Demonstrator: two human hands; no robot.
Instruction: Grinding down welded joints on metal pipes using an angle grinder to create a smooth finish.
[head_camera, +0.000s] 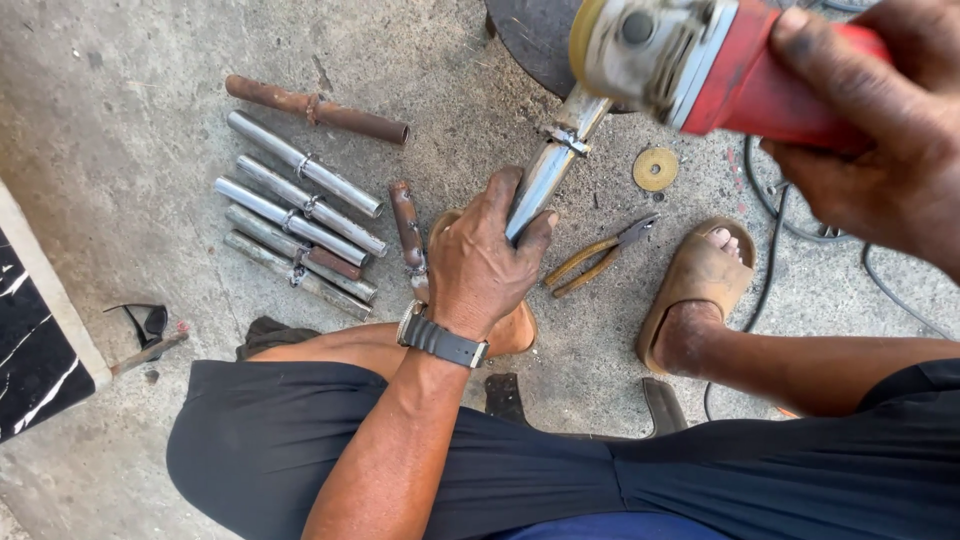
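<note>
Pipe (545, 175) sits in your left hand (480, 265), fingers wrapped tight round its lower end, upper end slanting up and away toward the grinder (700, 65). Your right hand (880, 130) is closed round the grinder's red body, up and right of the left hand; the grinder head hangs just above the pipe's far end, contact not clear. A clamp ring (568, 138) sits on the pipe just below the grinder.

Left of your left hand: a row of pipes (295, 215) lying side by side on the concrete, close together, with a rusty pipe (315, 108) beyond them. A short rusty piece (407, 225) lies just beside your left thumb side. Room there is tight.

Between your hands, on the ground: pliers (600, 255), handles open, near your left fingers; a disc (655, 168) farther out, under the grinder. Your sandalled foot (700, 280) is below the right hand, just right of the pliers. A cable (770, 250) loops past the foot's right side. Open concrete shows far left of the pipe row, up to a slab edge (60, 300).
</note>
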